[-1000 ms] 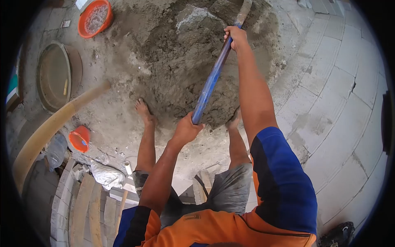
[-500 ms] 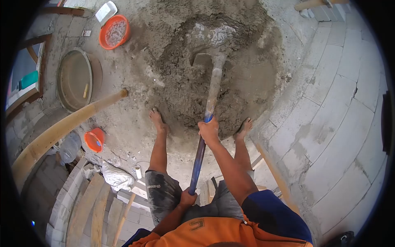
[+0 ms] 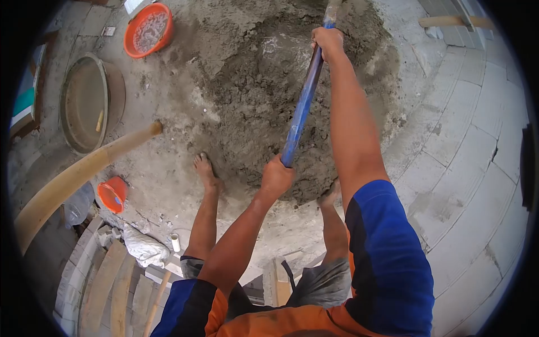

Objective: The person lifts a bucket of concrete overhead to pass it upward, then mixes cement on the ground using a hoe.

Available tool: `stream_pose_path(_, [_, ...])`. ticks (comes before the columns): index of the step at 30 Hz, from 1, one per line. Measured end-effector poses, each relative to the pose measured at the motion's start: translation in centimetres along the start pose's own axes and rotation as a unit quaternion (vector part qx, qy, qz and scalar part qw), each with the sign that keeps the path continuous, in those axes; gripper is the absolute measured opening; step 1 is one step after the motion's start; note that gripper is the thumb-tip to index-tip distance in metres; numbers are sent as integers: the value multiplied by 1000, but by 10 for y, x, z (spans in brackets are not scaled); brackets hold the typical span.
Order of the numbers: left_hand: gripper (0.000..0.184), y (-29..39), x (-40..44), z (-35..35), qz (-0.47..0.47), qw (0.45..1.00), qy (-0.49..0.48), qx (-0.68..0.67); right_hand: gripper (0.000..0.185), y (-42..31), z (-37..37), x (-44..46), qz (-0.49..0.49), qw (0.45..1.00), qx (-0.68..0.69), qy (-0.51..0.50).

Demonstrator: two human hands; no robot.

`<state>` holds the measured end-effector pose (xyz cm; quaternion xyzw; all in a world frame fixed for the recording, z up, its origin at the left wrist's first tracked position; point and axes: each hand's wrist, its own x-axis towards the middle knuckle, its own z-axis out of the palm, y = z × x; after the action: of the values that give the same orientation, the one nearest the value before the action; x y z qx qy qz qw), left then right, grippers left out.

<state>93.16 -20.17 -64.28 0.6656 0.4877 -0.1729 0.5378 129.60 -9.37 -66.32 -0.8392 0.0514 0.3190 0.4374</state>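
Note:
My two hands grip the long handle of a hoe (image 3: 304, 106), blue along its lower part. My left hand (image 3: 278, 177) is closed round the bottom end of the handle. Further up, my right hand (image 3: 328, 42) is wrapped round it near the top of the view. The hoe's blade lies out of view past the upper edge. Beneath the handle spreads a heap of wet grey mortar (image 3: 238, 112), with a pale wet patch in its upper middle. My bare feet stand at the near edge of the heap, one on each side.
Left of the heap are an orange basin (image 3: 130, 42) with whitish contents, a big round tub (image 3: 66, 112) and a small orange bucket (image 3: 106, 196). A wooden pole (image 3: 84, 164) slants in from the left. A block wall (image 3: 449, 185) runs along the right.
Both hands have moved up and forward with the hoe, away from my body. Its blade, earlier in the mortar, has left the view at the top.

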Motion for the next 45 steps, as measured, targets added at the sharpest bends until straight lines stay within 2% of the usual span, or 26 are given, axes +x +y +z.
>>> stream_pose_path(2, [31,-6,-19,-13,-61,997,-32,-28,23,32,29,6,29,999,23,32])
stream_pose_path(4, [31,-17,-56,-17,-96,991,-67,-66,21,29,29,-47,43,998,-13,35])
stream_pose_path(7, [32,-49,-152,2,-84,989,-68,-98,21,74,28,-106,108,991,-65,-47])
stream_pose_path(8, [31,-61,-186,6,-142,978,-90,-125,28,108,35,-124,132,984,-95,-75])
stream_pose_path(9, [31,-86,-220,14,-150,979,-78,-110,38,106,28,-166,160,974,-120,-104])
stream_pose_path(10, [34,-106,-250,16,-138,986,-65,-69,40,160,43,-185,139,977,-139,-77])
stream_pose_path(12, [37,-141,-290,9,-213,972,-72,-62,39,164,30,-253,175,976,-116,-65])
stream_pose_path(15, [32,-171,-307,2,-225,970,-95,-23,37,175,10,-298,182,981,-45,-42])
stream_pose_path(17, [28,-173,-283,16,-146,987,-56,-38,35,170,-2,-284,140,990,-8,-17])
stream_pose_path(19, [22,-154,-236,31,-66,996,-14,-62,33,115,-23,-249,75,997,11,10])
stream_pose_path(20, [21,-134,-197,40,-43,997,3,-67,35,71,-36,-227,89,994,57,-1])
stream_pose_path(21, [22,-106,-150,42,-70,997,-22,-38,39,57,-38,-185,53,997,52,12])
stream_pose_path(22, [23,-82,-103,50,-34,999,10,-40,41,36,-42,-143,13,998,55,21])
stream_pose_path(23, [26,-29,-59,39,-28,997,3,-78,45,11,-46,-103,-36,997,67,29])
stream_pose_path(24, [27,-7,-7,43,-23,998,-6,-66,51,-15,-49,-63,-65,996,53,37])
stream_pose_path(25, [38,42,36,28,-57,995,-50,-61,53,-32,-48,-20,-111,992,15,56])
stream_pose_path(26, [35,82,74,18,-43,995,-72,-54,57,-46,-45,17,-130,989,-26,69])
stream_pose_path(27, [33,108,110,21,10,999,-28,-42,68,-43,-43,67,-190,977,-59,72])
stream_pose_path(29, [30,168,161,12,75,996,11,-52,72,-46,-35,143,-198,955,-202,88])
stream_pose_path(30, [28,183,193,19,107,992,36,-65,63,-42,-25,147,-170,951,-237,97])
stream_pose_path(31, [26,208,211,9,75,992,-1,-98,57,-43,-16,148,-144,945,-272,108])
stream_pose_path(32, [24,227,218,0,45,989,-36,-133,53,-41,-8,151,-120,936,-307,120])
stream_pose_path(35, [17,226,212,6,18,974,-109,-200,47,-23,8,154,-203,889,-348,217])
stream_pose_path(38, [9,194,179,-10,11,976,-103,-193,70,-28,8,111,-137,911,-367,130])
stream_pose_path(41, [7,165,115,-24,-34,974,-105,-200,65,-39,4,56,-87,937,-332,66])
stream_pose_path(45, [9,132,31,-35,-63,973,-94,-199,63,-27,10,11,-59,949,-304,57])
